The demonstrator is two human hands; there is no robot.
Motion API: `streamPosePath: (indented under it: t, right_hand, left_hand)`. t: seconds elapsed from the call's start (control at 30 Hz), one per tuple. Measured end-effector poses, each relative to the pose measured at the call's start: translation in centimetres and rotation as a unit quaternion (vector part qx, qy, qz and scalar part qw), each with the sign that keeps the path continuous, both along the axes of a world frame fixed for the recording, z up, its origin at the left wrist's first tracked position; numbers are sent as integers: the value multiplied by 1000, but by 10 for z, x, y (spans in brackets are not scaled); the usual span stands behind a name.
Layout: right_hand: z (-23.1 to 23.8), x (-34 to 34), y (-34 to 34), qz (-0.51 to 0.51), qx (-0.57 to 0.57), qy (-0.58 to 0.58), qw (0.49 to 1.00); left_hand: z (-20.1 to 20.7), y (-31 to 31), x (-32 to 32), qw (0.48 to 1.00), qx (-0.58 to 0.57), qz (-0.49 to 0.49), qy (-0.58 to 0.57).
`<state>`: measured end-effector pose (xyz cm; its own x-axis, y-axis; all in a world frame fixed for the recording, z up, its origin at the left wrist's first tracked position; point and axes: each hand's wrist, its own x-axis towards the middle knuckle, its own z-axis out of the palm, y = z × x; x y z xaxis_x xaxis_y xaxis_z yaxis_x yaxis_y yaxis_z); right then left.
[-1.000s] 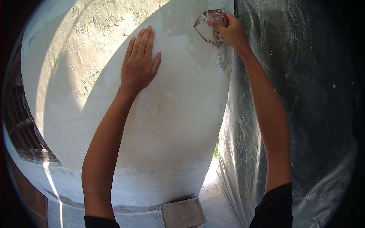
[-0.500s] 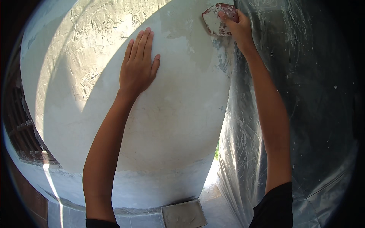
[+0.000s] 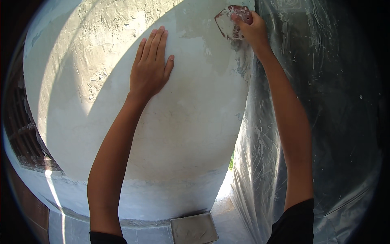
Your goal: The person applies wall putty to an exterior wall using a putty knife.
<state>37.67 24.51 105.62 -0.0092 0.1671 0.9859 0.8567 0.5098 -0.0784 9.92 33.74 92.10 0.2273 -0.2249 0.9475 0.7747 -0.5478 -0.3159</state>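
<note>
Scraper (image 3: 229,22) sits at top right edge of the white plastered wall (image 3: 178,134), blade flat on the plaster, long axis roughly horizontal, blade pointing left, reddish handle end to the right. Right hand (image 3: 254,32) has a closed grip around the handle. Left hand (image 3: 150,67) is open, palm flat on the wall, fingers pointing up, holding nothing. Clear plastic sheet (image 3: 325,122) hangs just right of the wall edge. Grey tray of plaster (image 3: 194,228) lies below.
</note>
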Motion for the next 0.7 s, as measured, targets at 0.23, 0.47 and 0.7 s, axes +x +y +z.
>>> streamPosePath:
  t: [0.23,0.47,0.7]
  right_hand:
    - [-25,-15,3,32,-19,12,999]
    - [-34,0,1,88,2,67,994]
    - [-40,-1,-9,141,63,221,963]
  left_hand:
    - [-2,0,-2,1000,-1,5,-3]
    - [0,-1,-1,1000,3,-3,-3]
    - [0,-1,0,1000,6,-4,-2]
